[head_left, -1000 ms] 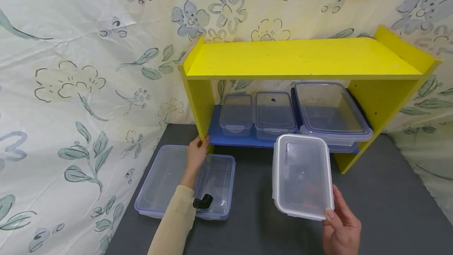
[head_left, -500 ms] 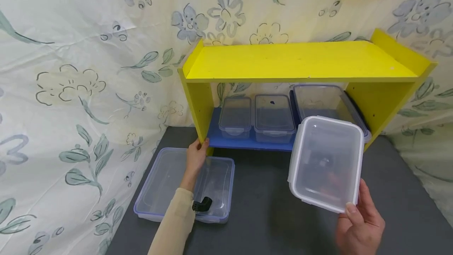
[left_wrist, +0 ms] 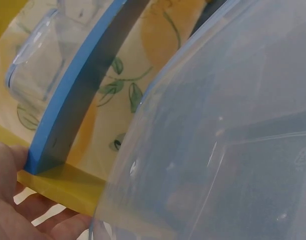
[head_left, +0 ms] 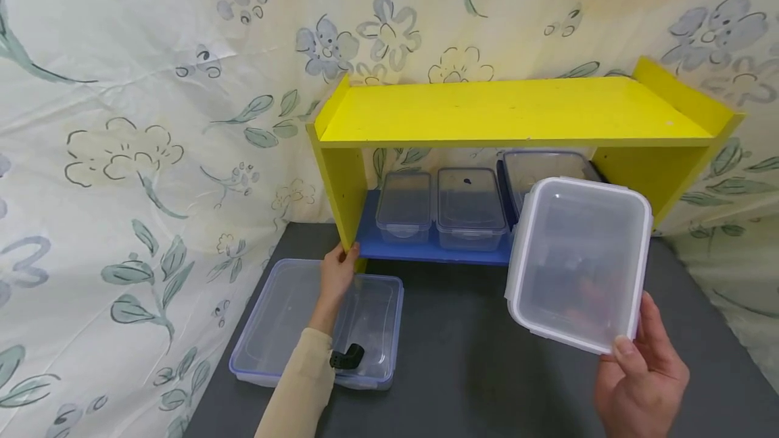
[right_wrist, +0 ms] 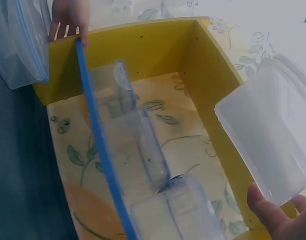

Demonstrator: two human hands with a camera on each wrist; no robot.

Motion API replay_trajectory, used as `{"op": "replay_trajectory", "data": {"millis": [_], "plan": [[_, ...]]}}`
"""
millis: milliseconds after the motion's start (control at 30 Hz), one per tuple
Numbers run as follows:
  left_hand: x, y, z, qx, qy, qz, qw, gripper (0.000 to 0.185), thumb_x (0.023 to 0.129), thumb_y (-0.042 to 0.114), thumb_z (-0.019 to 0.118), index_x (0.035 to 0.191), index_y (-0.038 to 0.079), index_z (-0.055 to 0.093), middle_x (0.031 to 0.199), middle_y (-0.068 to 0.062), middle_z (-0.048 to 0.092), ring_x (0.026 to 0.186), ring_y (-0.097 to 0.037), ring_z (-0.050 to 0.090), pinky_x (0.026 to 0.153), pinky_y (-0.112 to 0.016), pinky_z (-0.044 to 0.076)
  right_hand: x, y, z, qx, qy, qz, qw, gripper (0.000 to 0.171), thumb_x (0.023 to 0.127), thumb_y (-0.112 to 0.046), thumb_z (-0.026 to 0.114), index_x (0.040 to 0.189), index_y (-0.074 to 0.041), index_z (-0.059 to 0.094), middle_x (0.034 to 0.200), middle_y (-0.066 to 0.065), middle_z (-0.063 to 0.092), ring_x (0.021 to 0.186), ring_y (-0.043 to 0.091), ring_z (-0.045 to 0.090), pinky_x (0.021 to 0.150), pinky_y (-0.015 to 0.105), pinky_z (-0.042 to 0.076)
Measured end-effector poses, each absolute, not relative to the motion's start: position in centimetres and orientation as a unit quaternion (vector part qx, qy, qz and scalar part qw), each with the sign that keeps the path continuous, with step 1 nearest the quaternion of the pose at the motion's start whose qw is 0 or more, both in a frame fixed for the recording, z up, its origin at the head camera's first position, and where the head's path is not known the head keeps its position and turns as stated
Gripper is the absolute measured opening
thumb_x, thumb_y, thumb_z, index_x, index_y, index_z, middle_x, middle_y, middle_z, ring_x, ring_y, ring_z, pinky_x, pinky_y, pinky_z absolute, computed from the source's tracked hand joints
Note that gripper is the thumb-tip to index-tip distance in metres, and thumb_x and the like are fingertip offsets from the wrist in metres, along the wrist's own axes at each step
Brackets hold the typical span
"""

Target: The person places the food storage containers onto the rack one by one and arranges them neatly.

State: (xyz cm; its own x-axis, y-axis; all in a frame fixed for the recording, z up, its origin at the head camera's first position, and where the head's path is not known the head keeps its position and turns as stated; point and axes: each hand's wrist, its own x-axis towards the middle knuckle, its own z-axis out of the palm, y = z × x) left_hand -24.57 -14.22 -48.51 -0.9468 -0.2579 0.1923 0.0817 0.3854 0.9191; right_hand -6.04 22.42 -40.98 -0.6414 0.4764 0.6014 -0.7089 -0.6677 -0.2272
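Head view: the right hand (head_left: 639, 377) holds a clear white-rimmed box (head_left: 578, 263) by its near right corner, thumb on the rim, fingers behind it. The box is lifted off the dark surface (head_left: 462, 363) in front of the right end of the yellow shelf (head_left: 511, 110), tilted so its broad face looks toward the camera; its long axis runs up and away, leaning slightly right. Nothing can be made out inside it. The left hand (head_left: 337, 270) rests against the foot of the shelf's left post, fingers curled lightly on the edge. Below that arm a large blue-rimmed tub (head_left: 286, 316) lies flat on the surface, long axis left to right, and looks empty. On the blue lower board (head_left: 389, 249) stand two small lidded boxes (head_left: 404, 205) side by side, both apparently empty, one with a dark dot on its lid. A larger lidded box (head_left: 541, 167) stands to their right, half hidden behind the held box.

Left wrist view: the tub's clear wall (left_wrist: 217, 150) fills most of the picture; the fingers (left_wrist: 23, 215) touch the yellow post beside the end of the blue board.

Right wrist view: the thumb (right_wrist: 265, 207) presses the box's white rim, with the box (right_wrist: 272, 145) just outside the shelf's right wall. The lidded boxes stand in a row on the lower board.
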Motion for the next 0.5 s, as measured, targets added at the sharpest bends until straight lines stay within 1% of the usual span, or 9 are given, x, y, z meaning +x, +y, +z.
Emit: {"op": "replay_trajectory", "data": {"millis": [67, 200, 300, 500], "plan": [[-24.6, -14.2, -48.5, 0.053, -0.819, -0.55, 0.156, 0.025, 0.097, 0.033, 0.058, 0.098, 0.01, 0.068, 0.076, -0.011, 0.061, 0.064, -0.02, 0.052, 0.06, -0.03, 0.043, -6.2, 22.6, -40.5, 0.25, -0.232, 0.877, 0.34, 0.052, 0.084, 0.031, 0.036, 0.134, 0.019, 0.039, 0.134, 0.033, 0.052, 0.118, 0.04, 0.059, 0.091, 0.044, 0.053], [-24.7, -14.2, -48.4, 0.051, -0.819, -0.55, 0.152, 0.025, 0.098, 0.033, 0.058, 0.098, 0.01, 0.068, 0.081, -0.014, 0.062, 0.068, -0.022, 0.053, 0.061, -0.03, 0.043, -6.6, 22.9, -39.5, 0.237, -0.226, 0.878, 0.348, 0.053, 0.082, 0.031, 0.038, 0.133, 0.019, 0.042, 0.131, 0.034, 0.055, 0.114, 0.04, 0.061, 0.087, 0.043, 0.055], [-24.8, -14.2, -48.4, 0.048, -0.818, -0.553, 0.151, 0.025, 0.098, 0.033, 0.058, 0.099, 0.01, 0.068, 0.082, -0.016, 0.063, 0.069, -0.021, 0.052, 0.062, -0.03, 0.043, -6.9, 23.0, -38.5, 0.244, -0.213, 0.88, 0.348, 0.053, 0.081, 0.031, 0.037, 0.133, 0.019, 0.043, 0.13, 0.034, 0.055, 0.113, 0.04, 0.061, 0.085, 0.044, 0.056], [-24.9, -14.3, -48.1, 0.046, -0.82, -0.548, 0.158, 0.024, 0.098, 0.031, 0.058, 0.099, 0.009, 0.067, 0.077, -0.013, 0.06, 0.065, -0.02, 0.051, 0.059, -0.03, 0.042, -7.4, 23.6, -36.7, 0.252, -0.209, 0.878, 0.349, 0.053, 0.082, 0.03, 0.038, 0.134, 0.019, 0.042, 0.134, 0.035, 0.051, 0.116, 0.042, 0.058, 0.086, 0.046, 0.055]]}}
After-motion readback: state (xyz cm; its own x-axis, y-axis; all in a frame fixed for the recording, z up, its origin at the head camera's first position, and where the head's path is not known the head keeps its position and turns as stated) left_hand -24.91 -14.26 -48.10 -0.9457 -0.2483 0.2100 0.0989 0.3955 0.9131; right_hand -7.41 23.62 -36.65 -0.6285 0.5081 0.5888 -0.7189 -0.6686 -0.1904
